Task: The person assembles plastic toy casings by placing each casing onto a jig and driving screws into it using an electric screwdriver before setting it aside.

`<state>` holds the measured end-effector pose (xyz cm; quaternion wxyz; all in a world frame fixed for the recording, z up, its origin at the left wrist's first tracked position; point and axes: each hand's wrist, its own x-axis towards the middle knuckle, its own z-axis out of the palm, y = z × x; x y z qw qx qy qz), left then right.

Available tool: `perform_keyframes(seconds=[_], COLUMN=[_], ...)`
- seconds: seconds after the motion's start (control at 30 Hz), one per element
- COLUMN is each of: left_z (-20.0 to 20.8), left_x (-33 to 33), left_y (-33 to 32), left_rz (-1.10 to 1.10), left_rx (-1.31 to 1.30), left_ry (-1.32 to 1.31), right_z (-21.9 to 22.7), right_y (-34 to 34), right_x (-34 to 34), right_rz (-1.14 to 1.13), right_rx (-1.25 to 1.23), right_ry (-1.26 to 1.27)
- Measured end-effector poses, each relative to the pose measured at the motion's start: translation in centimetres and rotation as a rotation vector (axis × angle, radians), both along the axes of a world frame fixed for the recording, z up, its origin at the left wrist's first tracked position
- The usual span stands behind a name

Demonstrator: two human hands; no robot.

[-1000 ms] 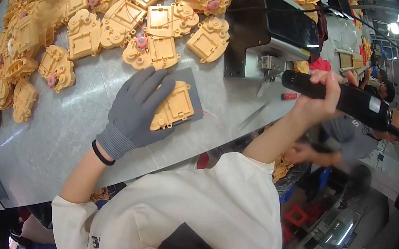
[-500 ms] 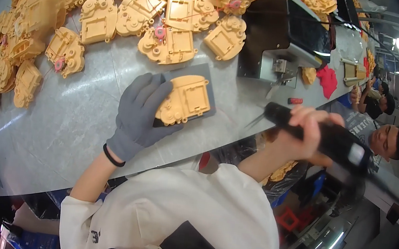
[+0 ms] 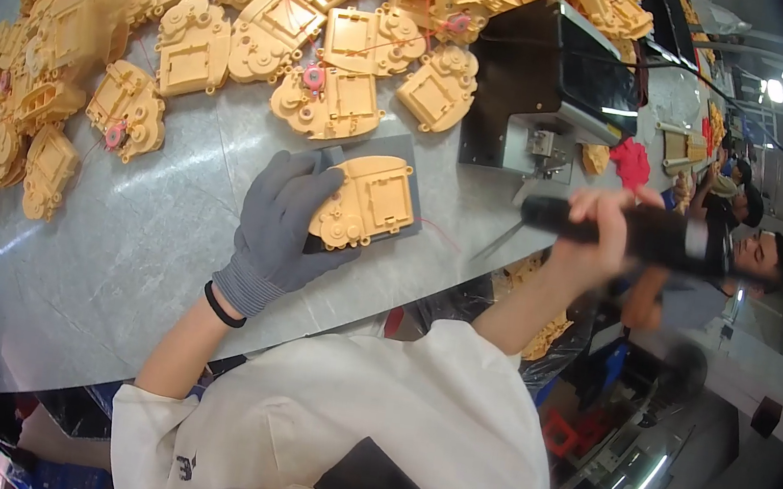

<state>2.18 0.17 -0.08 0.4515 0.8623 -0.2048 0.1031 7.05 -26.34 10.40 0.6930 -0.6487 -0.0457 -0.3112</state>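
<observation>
My left hand (image 3: 280, 230), in a grey glove, grips the left side of a yellow plastic housing (image 3: 379, 201). The housing lies face up, its square recess showing, on a dark grey block (image 3: 413, 210) on the table. A thin red wire trails from its right side. Bare, my right hand (image 3: 599, 230) is wrapped round a black power screwdriver (image 3: 654, 238), held off to the right near the table edge. Its thin bit (image 3: 497, 241) slants down to the left, apart from the housing. Motion blurs the tool's rear end.
Many yellow housings (image 3: 326, 102) are heaped across the far and left table (image 3: 164, 244), some with red wires and pinkish-red round parts. A black box-shaped machine (image 3: 530, 95) with a metal front fitting stands beyond the screwdriver. Red cloth (image 3: 632, 162) lies beside it. A co-worker (image 3: 701, 295) is at the right.
My right hand has raised the screwdriver slightly, and the tool lies more level. The red wire beside the housing now shows. My left hand keeps its grip on the housing.
</observation>
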Motion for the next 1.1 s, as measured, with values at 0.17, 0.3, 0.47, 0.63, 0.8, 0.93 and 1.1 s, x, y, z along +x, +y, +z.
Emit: perform_keyframes(seconds=[0.17, 0.3, 0.47, 0.63, 0.8, 0.93, 1.1], left_z=[0.3, 0.3, 0.2, -0.4, -0.3, -0.7, -0.4], left_x=[0.7, 1.0, 0.7, 0.4, 0.3, 0.3, 0.6], left_y=[-0.1, -0.4, -0.1, 0.0, 0.1, 0.1, 0.2], left_rz=[-0.051, -0.018, -0.039, -0.057, -0.057, -0.040, -0.052], left_rx=[0.010, -0.059, -0.042, -0.023, 0.023, 0.044, -0.007], left_ry=[0.043, -0.061, -0.052, 0.078, 0.038, 0.031, 0.008], right_z=[2.6, 2.4, 0.7, 0.4, 1.2, 1.3, 0.4], right_y=[3.1, -1.1, -1.5, -1.1, 2.6, 6.0, 9.6], right_x=[-1.5, 4.2, 5.0, 2.7, -3.0, -4.6, -4.1], right_rz=[-0.032, -0.308, -0.196, -0.080, 0.292, 0.610, 0.373], right_rx=[-0.053, -0.032, -0.060, -0.037, 0.127, -0.081, 0.063], right_ry=[-0.278, -0.217, -0.073, -0.006, -0.095, -0.097, -0.073])
